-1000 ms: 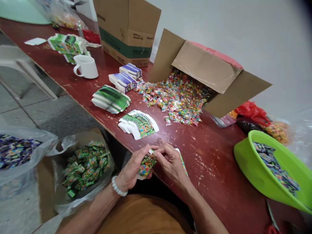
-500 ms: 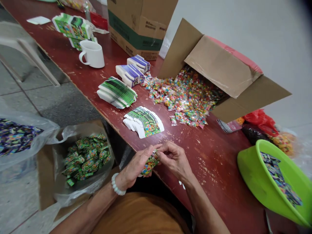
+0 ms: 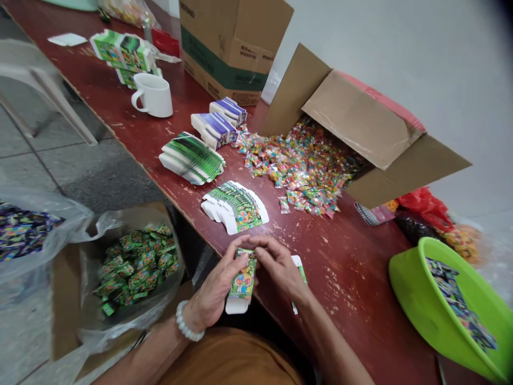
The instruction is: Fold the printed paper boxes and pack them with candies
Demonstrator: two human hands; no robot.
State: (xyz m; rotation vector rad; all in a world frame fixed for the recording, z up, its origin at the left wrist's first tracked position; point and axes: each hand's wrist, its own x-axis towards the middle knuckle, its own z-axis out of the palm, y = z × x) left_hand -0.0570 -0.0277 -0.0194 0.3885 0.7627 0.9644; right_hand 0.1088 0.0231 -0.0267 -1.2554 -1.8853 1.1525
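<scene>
My left hand (image 3: 214, 291) and my right hand (image 3: 280, 270) meet at the near edge of the dark red table (image 3: 352, 278). Together they grip a small green printed carton (image 3: 242, 280) that stands roughly upright, its white bottom flap hanging open. My right fingers press on its top end. Under my right palm another flat printed card (image 3: 298, 264) peeks out. Just beyond my hands lies a fanned stack of flat green cartons (image 3: 234, 206). A heap of small colourful candy packets (image 3: 300, 166) spills from a tipped cardboard box (image 3: 360, 123).
More carton stacks, green (image 3: 192, 159) and purple (image 3: 218, 125), lie beside a white mug (image 3: 153, 95). A lime green basin (image 3: 457, 310) holding dark packets sits at right. On the floor at left, a bag-lined box (image 3: 132, 267) holds green filled cartons. A tall cardboard box (image 3: 230, 43) stands behind.
The carton has turned from tilted to nearly upright between my hands, and its white bottom flap now shows. My right fingers moved over its top end.
</scene>
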